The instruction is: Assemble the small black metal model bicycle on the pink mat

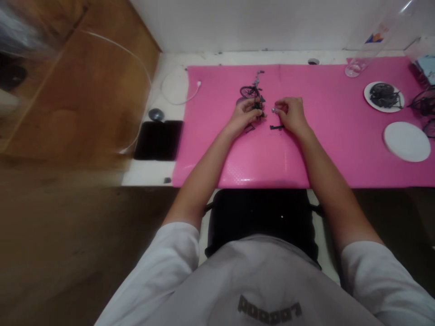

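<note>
A small black model bicycle frame with one wheel lies on the pink mat. My left hand grips its lower end. My right hand pinches a tiny silver part just to the right of the frame. A small black piece lies on the mat under my right hand, and another black piece lies below my left hand.
A white plate with black parts and an empty white lid sit at the right. More black wire parts lie at the right edge. A clear bottle stands at the back. A black phone and white cable lie left of the mat.
</note>
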{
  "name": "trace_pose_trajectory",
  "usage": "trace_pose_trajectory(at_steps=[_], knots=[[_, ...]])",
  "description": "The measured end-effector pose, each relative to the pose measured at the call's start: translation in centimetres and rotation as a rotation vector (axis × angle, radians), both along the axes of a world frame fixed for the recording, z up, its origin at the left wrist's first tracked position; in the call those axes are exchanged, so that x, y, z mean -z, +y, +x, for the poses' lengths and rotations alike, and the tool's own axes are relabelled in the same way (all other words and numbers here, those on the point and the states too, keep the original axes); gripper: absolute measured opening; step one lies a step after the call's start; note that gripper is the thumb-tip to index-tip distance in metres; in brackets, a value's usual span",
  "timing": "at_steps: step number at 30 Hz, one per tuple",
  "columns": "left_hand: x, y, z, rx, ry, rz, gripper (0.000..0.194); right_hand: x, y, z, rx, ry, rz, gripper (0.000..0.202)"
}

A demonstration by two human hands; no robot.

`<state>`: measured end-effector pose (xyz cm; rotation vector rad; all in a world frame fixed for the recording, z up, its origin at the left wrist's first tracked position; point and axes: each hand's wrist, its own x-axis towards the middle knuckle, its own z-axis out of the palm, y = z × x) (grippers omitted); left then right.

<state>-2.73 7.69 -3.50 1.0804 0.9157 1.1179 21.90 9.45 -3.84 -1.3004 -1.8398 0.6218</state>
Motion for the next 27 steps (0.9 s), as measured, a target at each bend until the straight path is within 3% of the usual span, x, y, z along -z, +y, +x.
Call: trace_pose_trajectory(at_steps=[5,12,19,27], knots=[[0.1,0.1,0.0,0.009,-0.008,-0.014,0.048,-0.1,0.1,-0.7,0.1,-0.102,0.014,0.047],[-0.3,-0.2,0.1,-0.018,-0.029,-0.046,0.057,-2.9,-2.1,-2.5,0.12,0.025,0.088,0.051],[-0.2,-0.3,0.3,-0.071,-0.014,-0.044,0.059,-4.4,-3.8,-4.3,0.163,0.097,0.118,0.061],[0.7,0.4,0.4,-0.161,-0.005,0.063,0.064,-3.9,-4.4,-4.7,0.098,0.192,0.123,0.059]])
